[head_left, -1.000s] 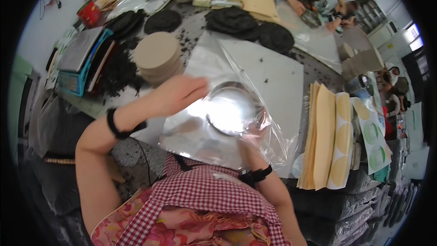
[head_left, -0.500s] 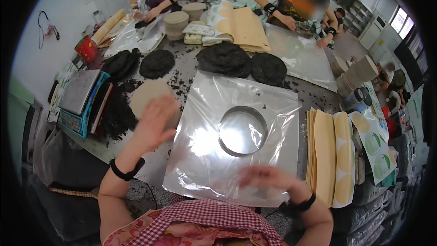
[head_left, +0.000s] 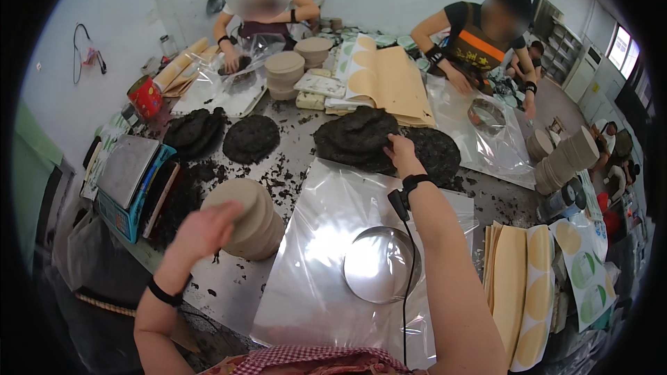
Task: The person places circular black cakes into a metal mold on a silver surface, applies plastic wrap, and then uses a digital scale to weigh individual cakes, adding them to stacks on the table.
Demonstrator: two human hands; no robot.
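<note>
Right grip (head_left: 399,147) at the dark clump's (head_left: 354,132) right edge, fingers curled; I cannot tell whether they pinch it. Left grip (head_left: 207,229), blurred, fingers loosely spread, just beside the pale disc stack (head_left: 258,226); contact unclear to me. Bodyward of right grip: metal ring (head_left: 389,234) on clear film (head_left: 295,312), bench (head_left: 222,290).

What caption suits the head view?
Right hand at a dark flattened mass, left hand by stacked beige discs.

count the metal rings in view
2 clearly visible: near ring left of your right forearm, far ring in front of the right-hand co-worker; others may be hidden.
</note>
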